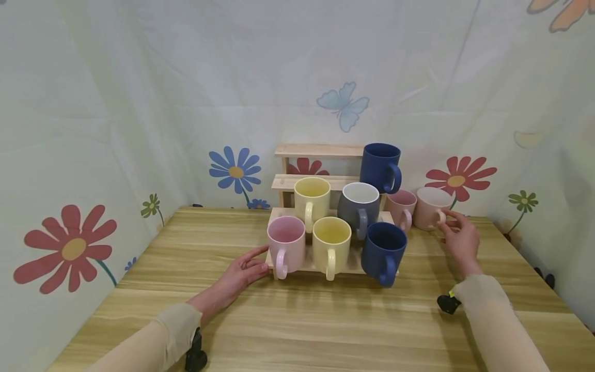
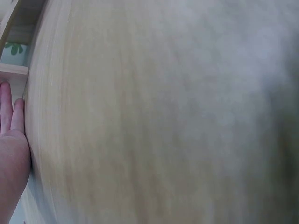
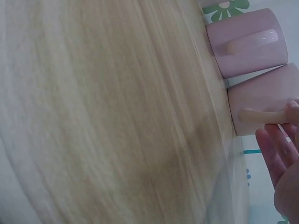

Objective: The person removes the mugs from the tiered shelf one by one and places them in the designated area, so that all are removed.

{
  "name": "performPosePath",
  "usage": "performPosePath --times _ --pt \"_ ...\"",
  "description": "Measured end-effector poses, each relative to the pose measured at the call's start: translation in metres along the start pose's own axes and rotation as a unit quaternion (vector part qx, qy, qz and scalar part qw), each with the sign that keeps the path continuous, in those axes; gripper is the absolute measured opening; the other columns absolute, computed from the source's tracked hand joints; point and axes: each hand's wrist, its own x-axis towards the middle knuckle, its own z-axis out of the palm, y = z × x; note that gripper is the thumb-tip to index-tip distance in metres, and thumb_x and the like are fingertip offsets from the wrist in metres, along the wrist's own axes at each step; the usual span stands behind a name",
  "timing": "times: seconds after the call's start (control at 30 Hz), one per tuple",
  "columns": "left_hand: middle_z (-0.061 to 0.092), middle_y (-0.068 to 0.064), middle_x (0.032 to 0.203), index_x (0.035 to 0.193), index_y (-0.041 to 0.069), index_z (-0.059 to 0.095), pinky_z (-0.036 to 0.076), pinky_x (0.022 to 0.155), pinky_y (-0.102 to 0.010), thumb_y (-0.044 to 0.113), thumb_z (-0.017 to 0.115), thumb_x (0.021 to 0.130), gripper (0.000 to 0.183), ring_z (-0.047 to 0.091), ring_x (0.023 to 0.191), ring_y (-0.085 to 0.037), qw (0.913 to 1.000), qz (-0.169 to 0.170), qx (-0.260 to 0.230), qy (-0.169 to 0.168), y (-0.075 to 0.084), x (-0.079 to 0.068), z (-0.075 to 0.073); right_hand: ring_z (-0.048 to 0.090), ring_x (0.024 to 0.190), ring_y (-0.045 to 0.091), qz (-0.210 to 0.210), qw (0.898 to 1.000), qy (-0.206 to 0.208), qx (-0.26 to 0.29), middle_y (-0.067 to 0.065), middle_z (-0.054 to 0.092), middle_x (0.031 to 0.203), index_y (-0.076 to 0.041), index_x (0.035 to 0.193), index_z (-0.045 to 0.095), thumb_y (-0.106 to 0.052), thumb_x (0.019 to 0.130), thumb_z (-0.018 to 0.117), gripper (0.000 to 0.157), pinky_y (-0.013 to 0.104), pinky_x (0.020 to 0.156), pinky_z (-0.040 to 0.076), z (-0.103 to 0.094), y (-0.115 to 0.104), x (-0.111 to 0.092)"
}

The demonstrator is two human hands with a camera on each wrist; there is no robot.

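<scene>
My right hand [image 1: 460,238] pinches the handle of a pale pink mug [image 1: 428,205], which stands upright on the table right of the rack. Touching it in the right wrist view is a darker pink mug [image 3: 250,42]. At the front left end of a tiered wooden rack [image 1: 321,151], my left hand [image 1: 234,279] rests its extended fingers on the edge. The lowest tier carries a pink mug [image 1: 286,240], a yellow mug [image 1: 331,240] and a navy mug [image 1: 382,253]. Behind them are another yellow mug [image 1: 311,195] and a grey mug [image 1: 355,206] with a white inside.
Another navy mug [image 1: 378,163] stands high at the rack's right end. The wood-grain table [image 1: 325,325] runs back to a white curtain [image 1: 260,77] printed with flowers and a butterfly. Small black objects [image 1: 548,279] sit along the table's right edge.
</scene>
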Motion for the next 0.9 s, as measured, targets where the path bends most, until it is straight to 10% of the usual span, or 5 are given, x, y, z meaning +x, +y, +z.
performPosePath --times 0.1,0.33,0.9 --pt "0.062 -0.014 0.133 0.154 0.02 0.033 0.053 0.103 -0.028 0.023 0.064 0.097 0.065 0.066 0.115 -0.013 1.0 0.0 -0.003 0.001 -0.0002 0.0001 0.0001 0.051 0.075 -0.013 -0.001 1.0 0.001 0.0 0.022 0.064 0.125 -0.015 0.141 0.055 -0.02 0.099 0.058 0.042 0.017 0.06 0.059 0.0002 0.002 0.0004" --pt "0.064 -0.012 0.13 0.154 0.02 0.034 0.054 0.101 -0.027 0.021 0.065 0.096 0.066 0.066 0.114 -0.013 0.9999 -0.004 -0.009 0.006 -0.0012 0.0002 0.0014 0.065 0.092 0.014 -0.01 1.0 0.002 -0.013 0.023 0.064 0.125 -0.014 0.141 0.055 -0.019 0.099 0.058 0.042 0.008 0.054 0.053 0.0011 0.0007 0.0" --pt "0.065 -0.01 0.13 0.156 0.015 0.03 0.052 0.105 -0.029 0.022 0.064 0.097 0.068 0.066 0.114 -0.011 0.9999 0.009 -0.006 -0.011 -0.0003 -0.0013 -0.0002 0.061 0.087 0.006 -0.001 1.0 -0.001 -0.015 0.022 0.064 0.125 -0.015 0.142 0.054 -0.021 0.1 0.057 0.043 0.007 0.053 0.051 0.0014 0.0001 0.0013"
